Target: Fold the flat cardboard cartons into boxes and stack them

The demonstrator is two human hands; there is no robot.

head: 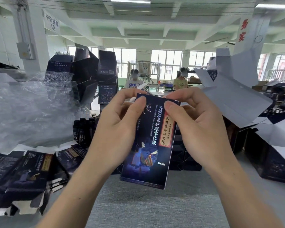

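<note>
A dark blue printed carton (148, 145) stands upright in the air above the grey table (155, 203), its front panel with white lettering facing me. My left hand (117, 127) grips its upper left side, thumb on the front and fingers curled over the top edge. My right hand (196, 122) pinches the upper right corner, thumb on the front, fingers behind the top. A pale flap end shows between my fingertips at the top. A pile of flat dark cartons (23, 175) lies at the left.
Crumpled clear plastic wrap (26, 104) fills the left. Dark bottles (84, 129) stand behind my left hand. Folded dark boxes (92, 74) are stacked at the back. Larger open cartons with white flaps (237, 96) crowd the right. Two people sit far behind.
</note>
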